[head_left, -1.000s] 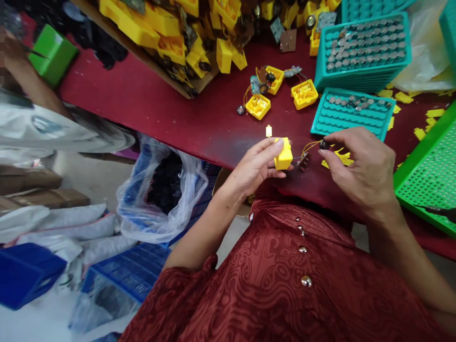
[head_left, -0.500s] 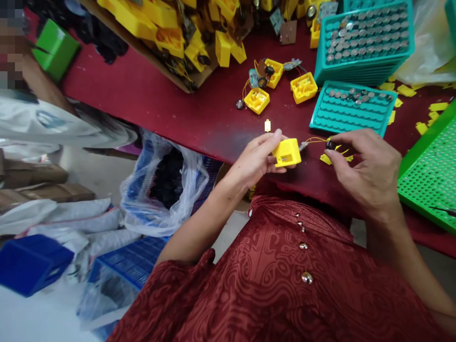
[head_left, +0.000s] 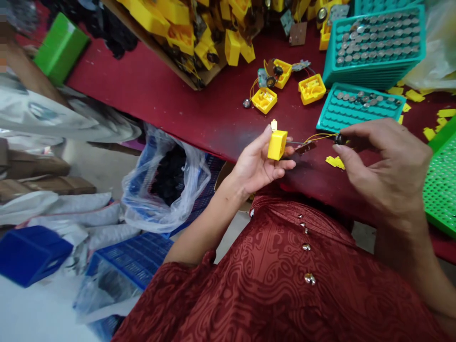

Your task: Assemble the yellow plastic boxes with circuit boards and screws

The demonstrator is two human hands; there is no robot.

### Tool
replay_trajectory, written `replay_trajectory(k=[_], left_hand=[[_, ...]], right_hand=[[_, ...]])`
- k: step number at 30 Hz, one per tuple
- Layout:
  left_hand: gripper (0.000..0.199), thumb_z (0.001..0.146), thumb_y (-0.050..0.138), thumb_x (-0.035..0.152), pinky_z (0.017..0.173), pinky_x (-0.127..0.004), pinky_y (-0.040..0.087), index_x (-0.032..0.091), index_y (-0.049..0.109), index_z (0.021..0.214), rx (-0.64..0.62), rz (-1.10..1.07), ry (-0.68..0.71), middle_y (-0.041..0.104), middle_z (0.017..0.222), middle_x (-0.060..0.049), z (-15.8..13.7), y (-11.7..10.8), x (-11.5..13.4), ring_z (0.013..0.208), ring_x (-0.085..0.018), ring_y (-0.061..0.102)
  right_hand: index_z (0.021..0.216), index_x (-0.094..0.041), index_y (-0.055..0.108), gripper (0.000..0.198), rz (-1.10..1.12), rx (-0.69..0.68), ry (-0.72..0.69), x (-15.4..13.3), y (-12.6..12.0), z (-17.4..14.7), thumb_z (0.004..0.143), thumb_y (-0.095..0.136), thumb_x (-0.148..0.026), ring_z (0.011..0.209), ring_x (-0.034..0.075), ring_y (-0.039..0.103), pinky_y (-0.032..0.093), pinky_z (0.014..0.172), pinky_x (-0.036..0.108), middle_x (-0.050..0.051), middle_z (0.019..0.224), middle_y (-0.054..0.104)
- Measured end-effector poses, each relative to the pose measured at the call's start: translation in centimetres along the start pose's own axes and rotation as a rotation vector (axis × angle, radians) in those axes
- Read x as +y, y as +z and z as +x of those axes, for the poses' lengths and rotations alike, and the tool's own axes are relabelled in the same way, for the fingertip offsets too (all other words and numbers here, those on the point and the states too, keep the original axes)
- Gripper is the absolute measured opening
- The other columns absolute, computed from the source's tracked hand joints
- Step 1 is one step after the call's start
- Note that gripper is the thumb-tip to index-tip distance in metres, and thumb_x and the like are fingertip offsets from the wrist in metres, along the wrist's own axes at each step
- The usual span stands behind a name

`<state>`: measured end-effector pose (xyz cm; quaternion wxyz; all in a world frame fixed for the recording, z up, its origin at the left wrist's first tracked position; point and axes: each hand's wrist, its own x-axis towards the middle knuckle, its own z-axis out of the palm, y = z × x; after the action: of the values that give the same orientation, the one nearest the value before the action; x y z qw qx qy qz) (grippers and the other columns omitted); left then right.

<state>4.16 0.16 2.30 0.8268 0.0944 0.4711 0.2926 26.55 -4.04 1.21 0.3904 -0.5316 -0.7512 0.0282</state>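
Note:
Between the thumb and fingers of my left hand (head_left: 257, 164) is a small yellow plastic case (head_left: 277, 145), turned partly on its side. Thin wires run from it past a small brown circuit board (head_left: 305, 148), which hangs in the air to the right. My right hand (head_left: 388, 161) pinches a small round black part (head_left: 340, 139), perhaps a speaker, at the end of the yellow wires (head_left: 322, 136). Small yellow plastic pieces (head_left: 335, 162) lie on the table below the wires. One more small yellow tab (head_left: 274, 125) shows just behind the case.
Open yellow cases (head_left: 264, 100) with wired parts lie farther back on the dark red table (head_left: 199, 118). A teal tray (head_left: 359, 111) of button cells sits by a stack of teal trays (head_left: 374, 66). A green perforated basket (head_left: 441, 185) is at right; a carton (head_left: 178, 71) of yellow cases stands behind.
My left hand has turned the yellow case, so its side now faces me. My right hand has moved right with the black part, and the brown circuit board has come into view.

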Motion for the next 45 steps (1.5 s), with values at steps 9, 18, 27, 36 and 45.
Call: replay_trajectory(k=[9,18,27,36,45], left_hand=[[0.077,0.113,0.014,0.065,0.036,-0.015,0.036,0.012,0.066,0.093,-0.181,-0.227,-0.163,0.065,0.07,-0.007,0.2,-0.9,-0.8,0.041,-0.009,0.051],[0.068,0.115,0.019,0.056,0.036,-0.016,0.035,0.012,0.07,0.109,-0.21,-0.164,-0.27,0.067,0.068,-0.008,0.9,-0.8,-2.5,0.041,-0.01,0.051],[0.048,0.104,0.059,0.06,0.056,-0.021,0.051,0.018,0.074,0.12,-0.114,0.194,0.123,0.076,0.091,-0.006,1.1,-1.5,-3.4,0.066,-0.014,0.07],[0.05,0.088,0.083,0.046,0.107,-0.039,0.055,0.021,0.076,0.131,0.028,1.003,0.899,0.076,0.136,-0.011,0.6,-2.4,-2.6,0.12,-0.026,0.069],[0.043,0.093,0.081,0.036,0.105,-0.04,0.057,0.019,0.07,0.131,0.099,1.212,1.068,0.075,0.134,-0.012,0.3,-2.2,-3.4,0.12,-0.027,0.071]], right_hand=[[0.11,-0.01,0.076,0.018,-0.048,-0.138,-0.119,-2.5,-1.8,1.8,0.096,0.074,-0.021,0.09,0.023,0.076,0.059,0.079,0.037,0.009,0.1,0.078],[0.123,-0.016,0.074,0.025,-0.189,-0.239,-0.042,-3.1,-2.9,3.3,0.099,0.072,-0.025,0.118,0.04,0.073,0.057,0.099,0.054,0.012,0.12,0.076],[0.12,-0.02,0.074,0.021,-0.163,-0.219,-0.006,-3.4,-3.4,2.9,0.102,0.069,-0.029,0.116,0.035,0.074,0.058,0.101,0.051,0.01,0.118,0.078],[0.105,-0.012,0.076,0.015,-0.032,-0.147,0.101,-2.0,-1.8,-0.9,0.097,0.071,-0.024,0.095,0.024,0.077,0.061,0.083,0.036,0.01,0.103,0.079],[0.101,-0.016,0.076,0.012,0.005,-0.114,0.167,-1.6,-1.6,-2.6,0.094,0.07,-0.024,0.092,0.021,0.076,0.058,0.079,0.033,0.008,0.1,0.079]])
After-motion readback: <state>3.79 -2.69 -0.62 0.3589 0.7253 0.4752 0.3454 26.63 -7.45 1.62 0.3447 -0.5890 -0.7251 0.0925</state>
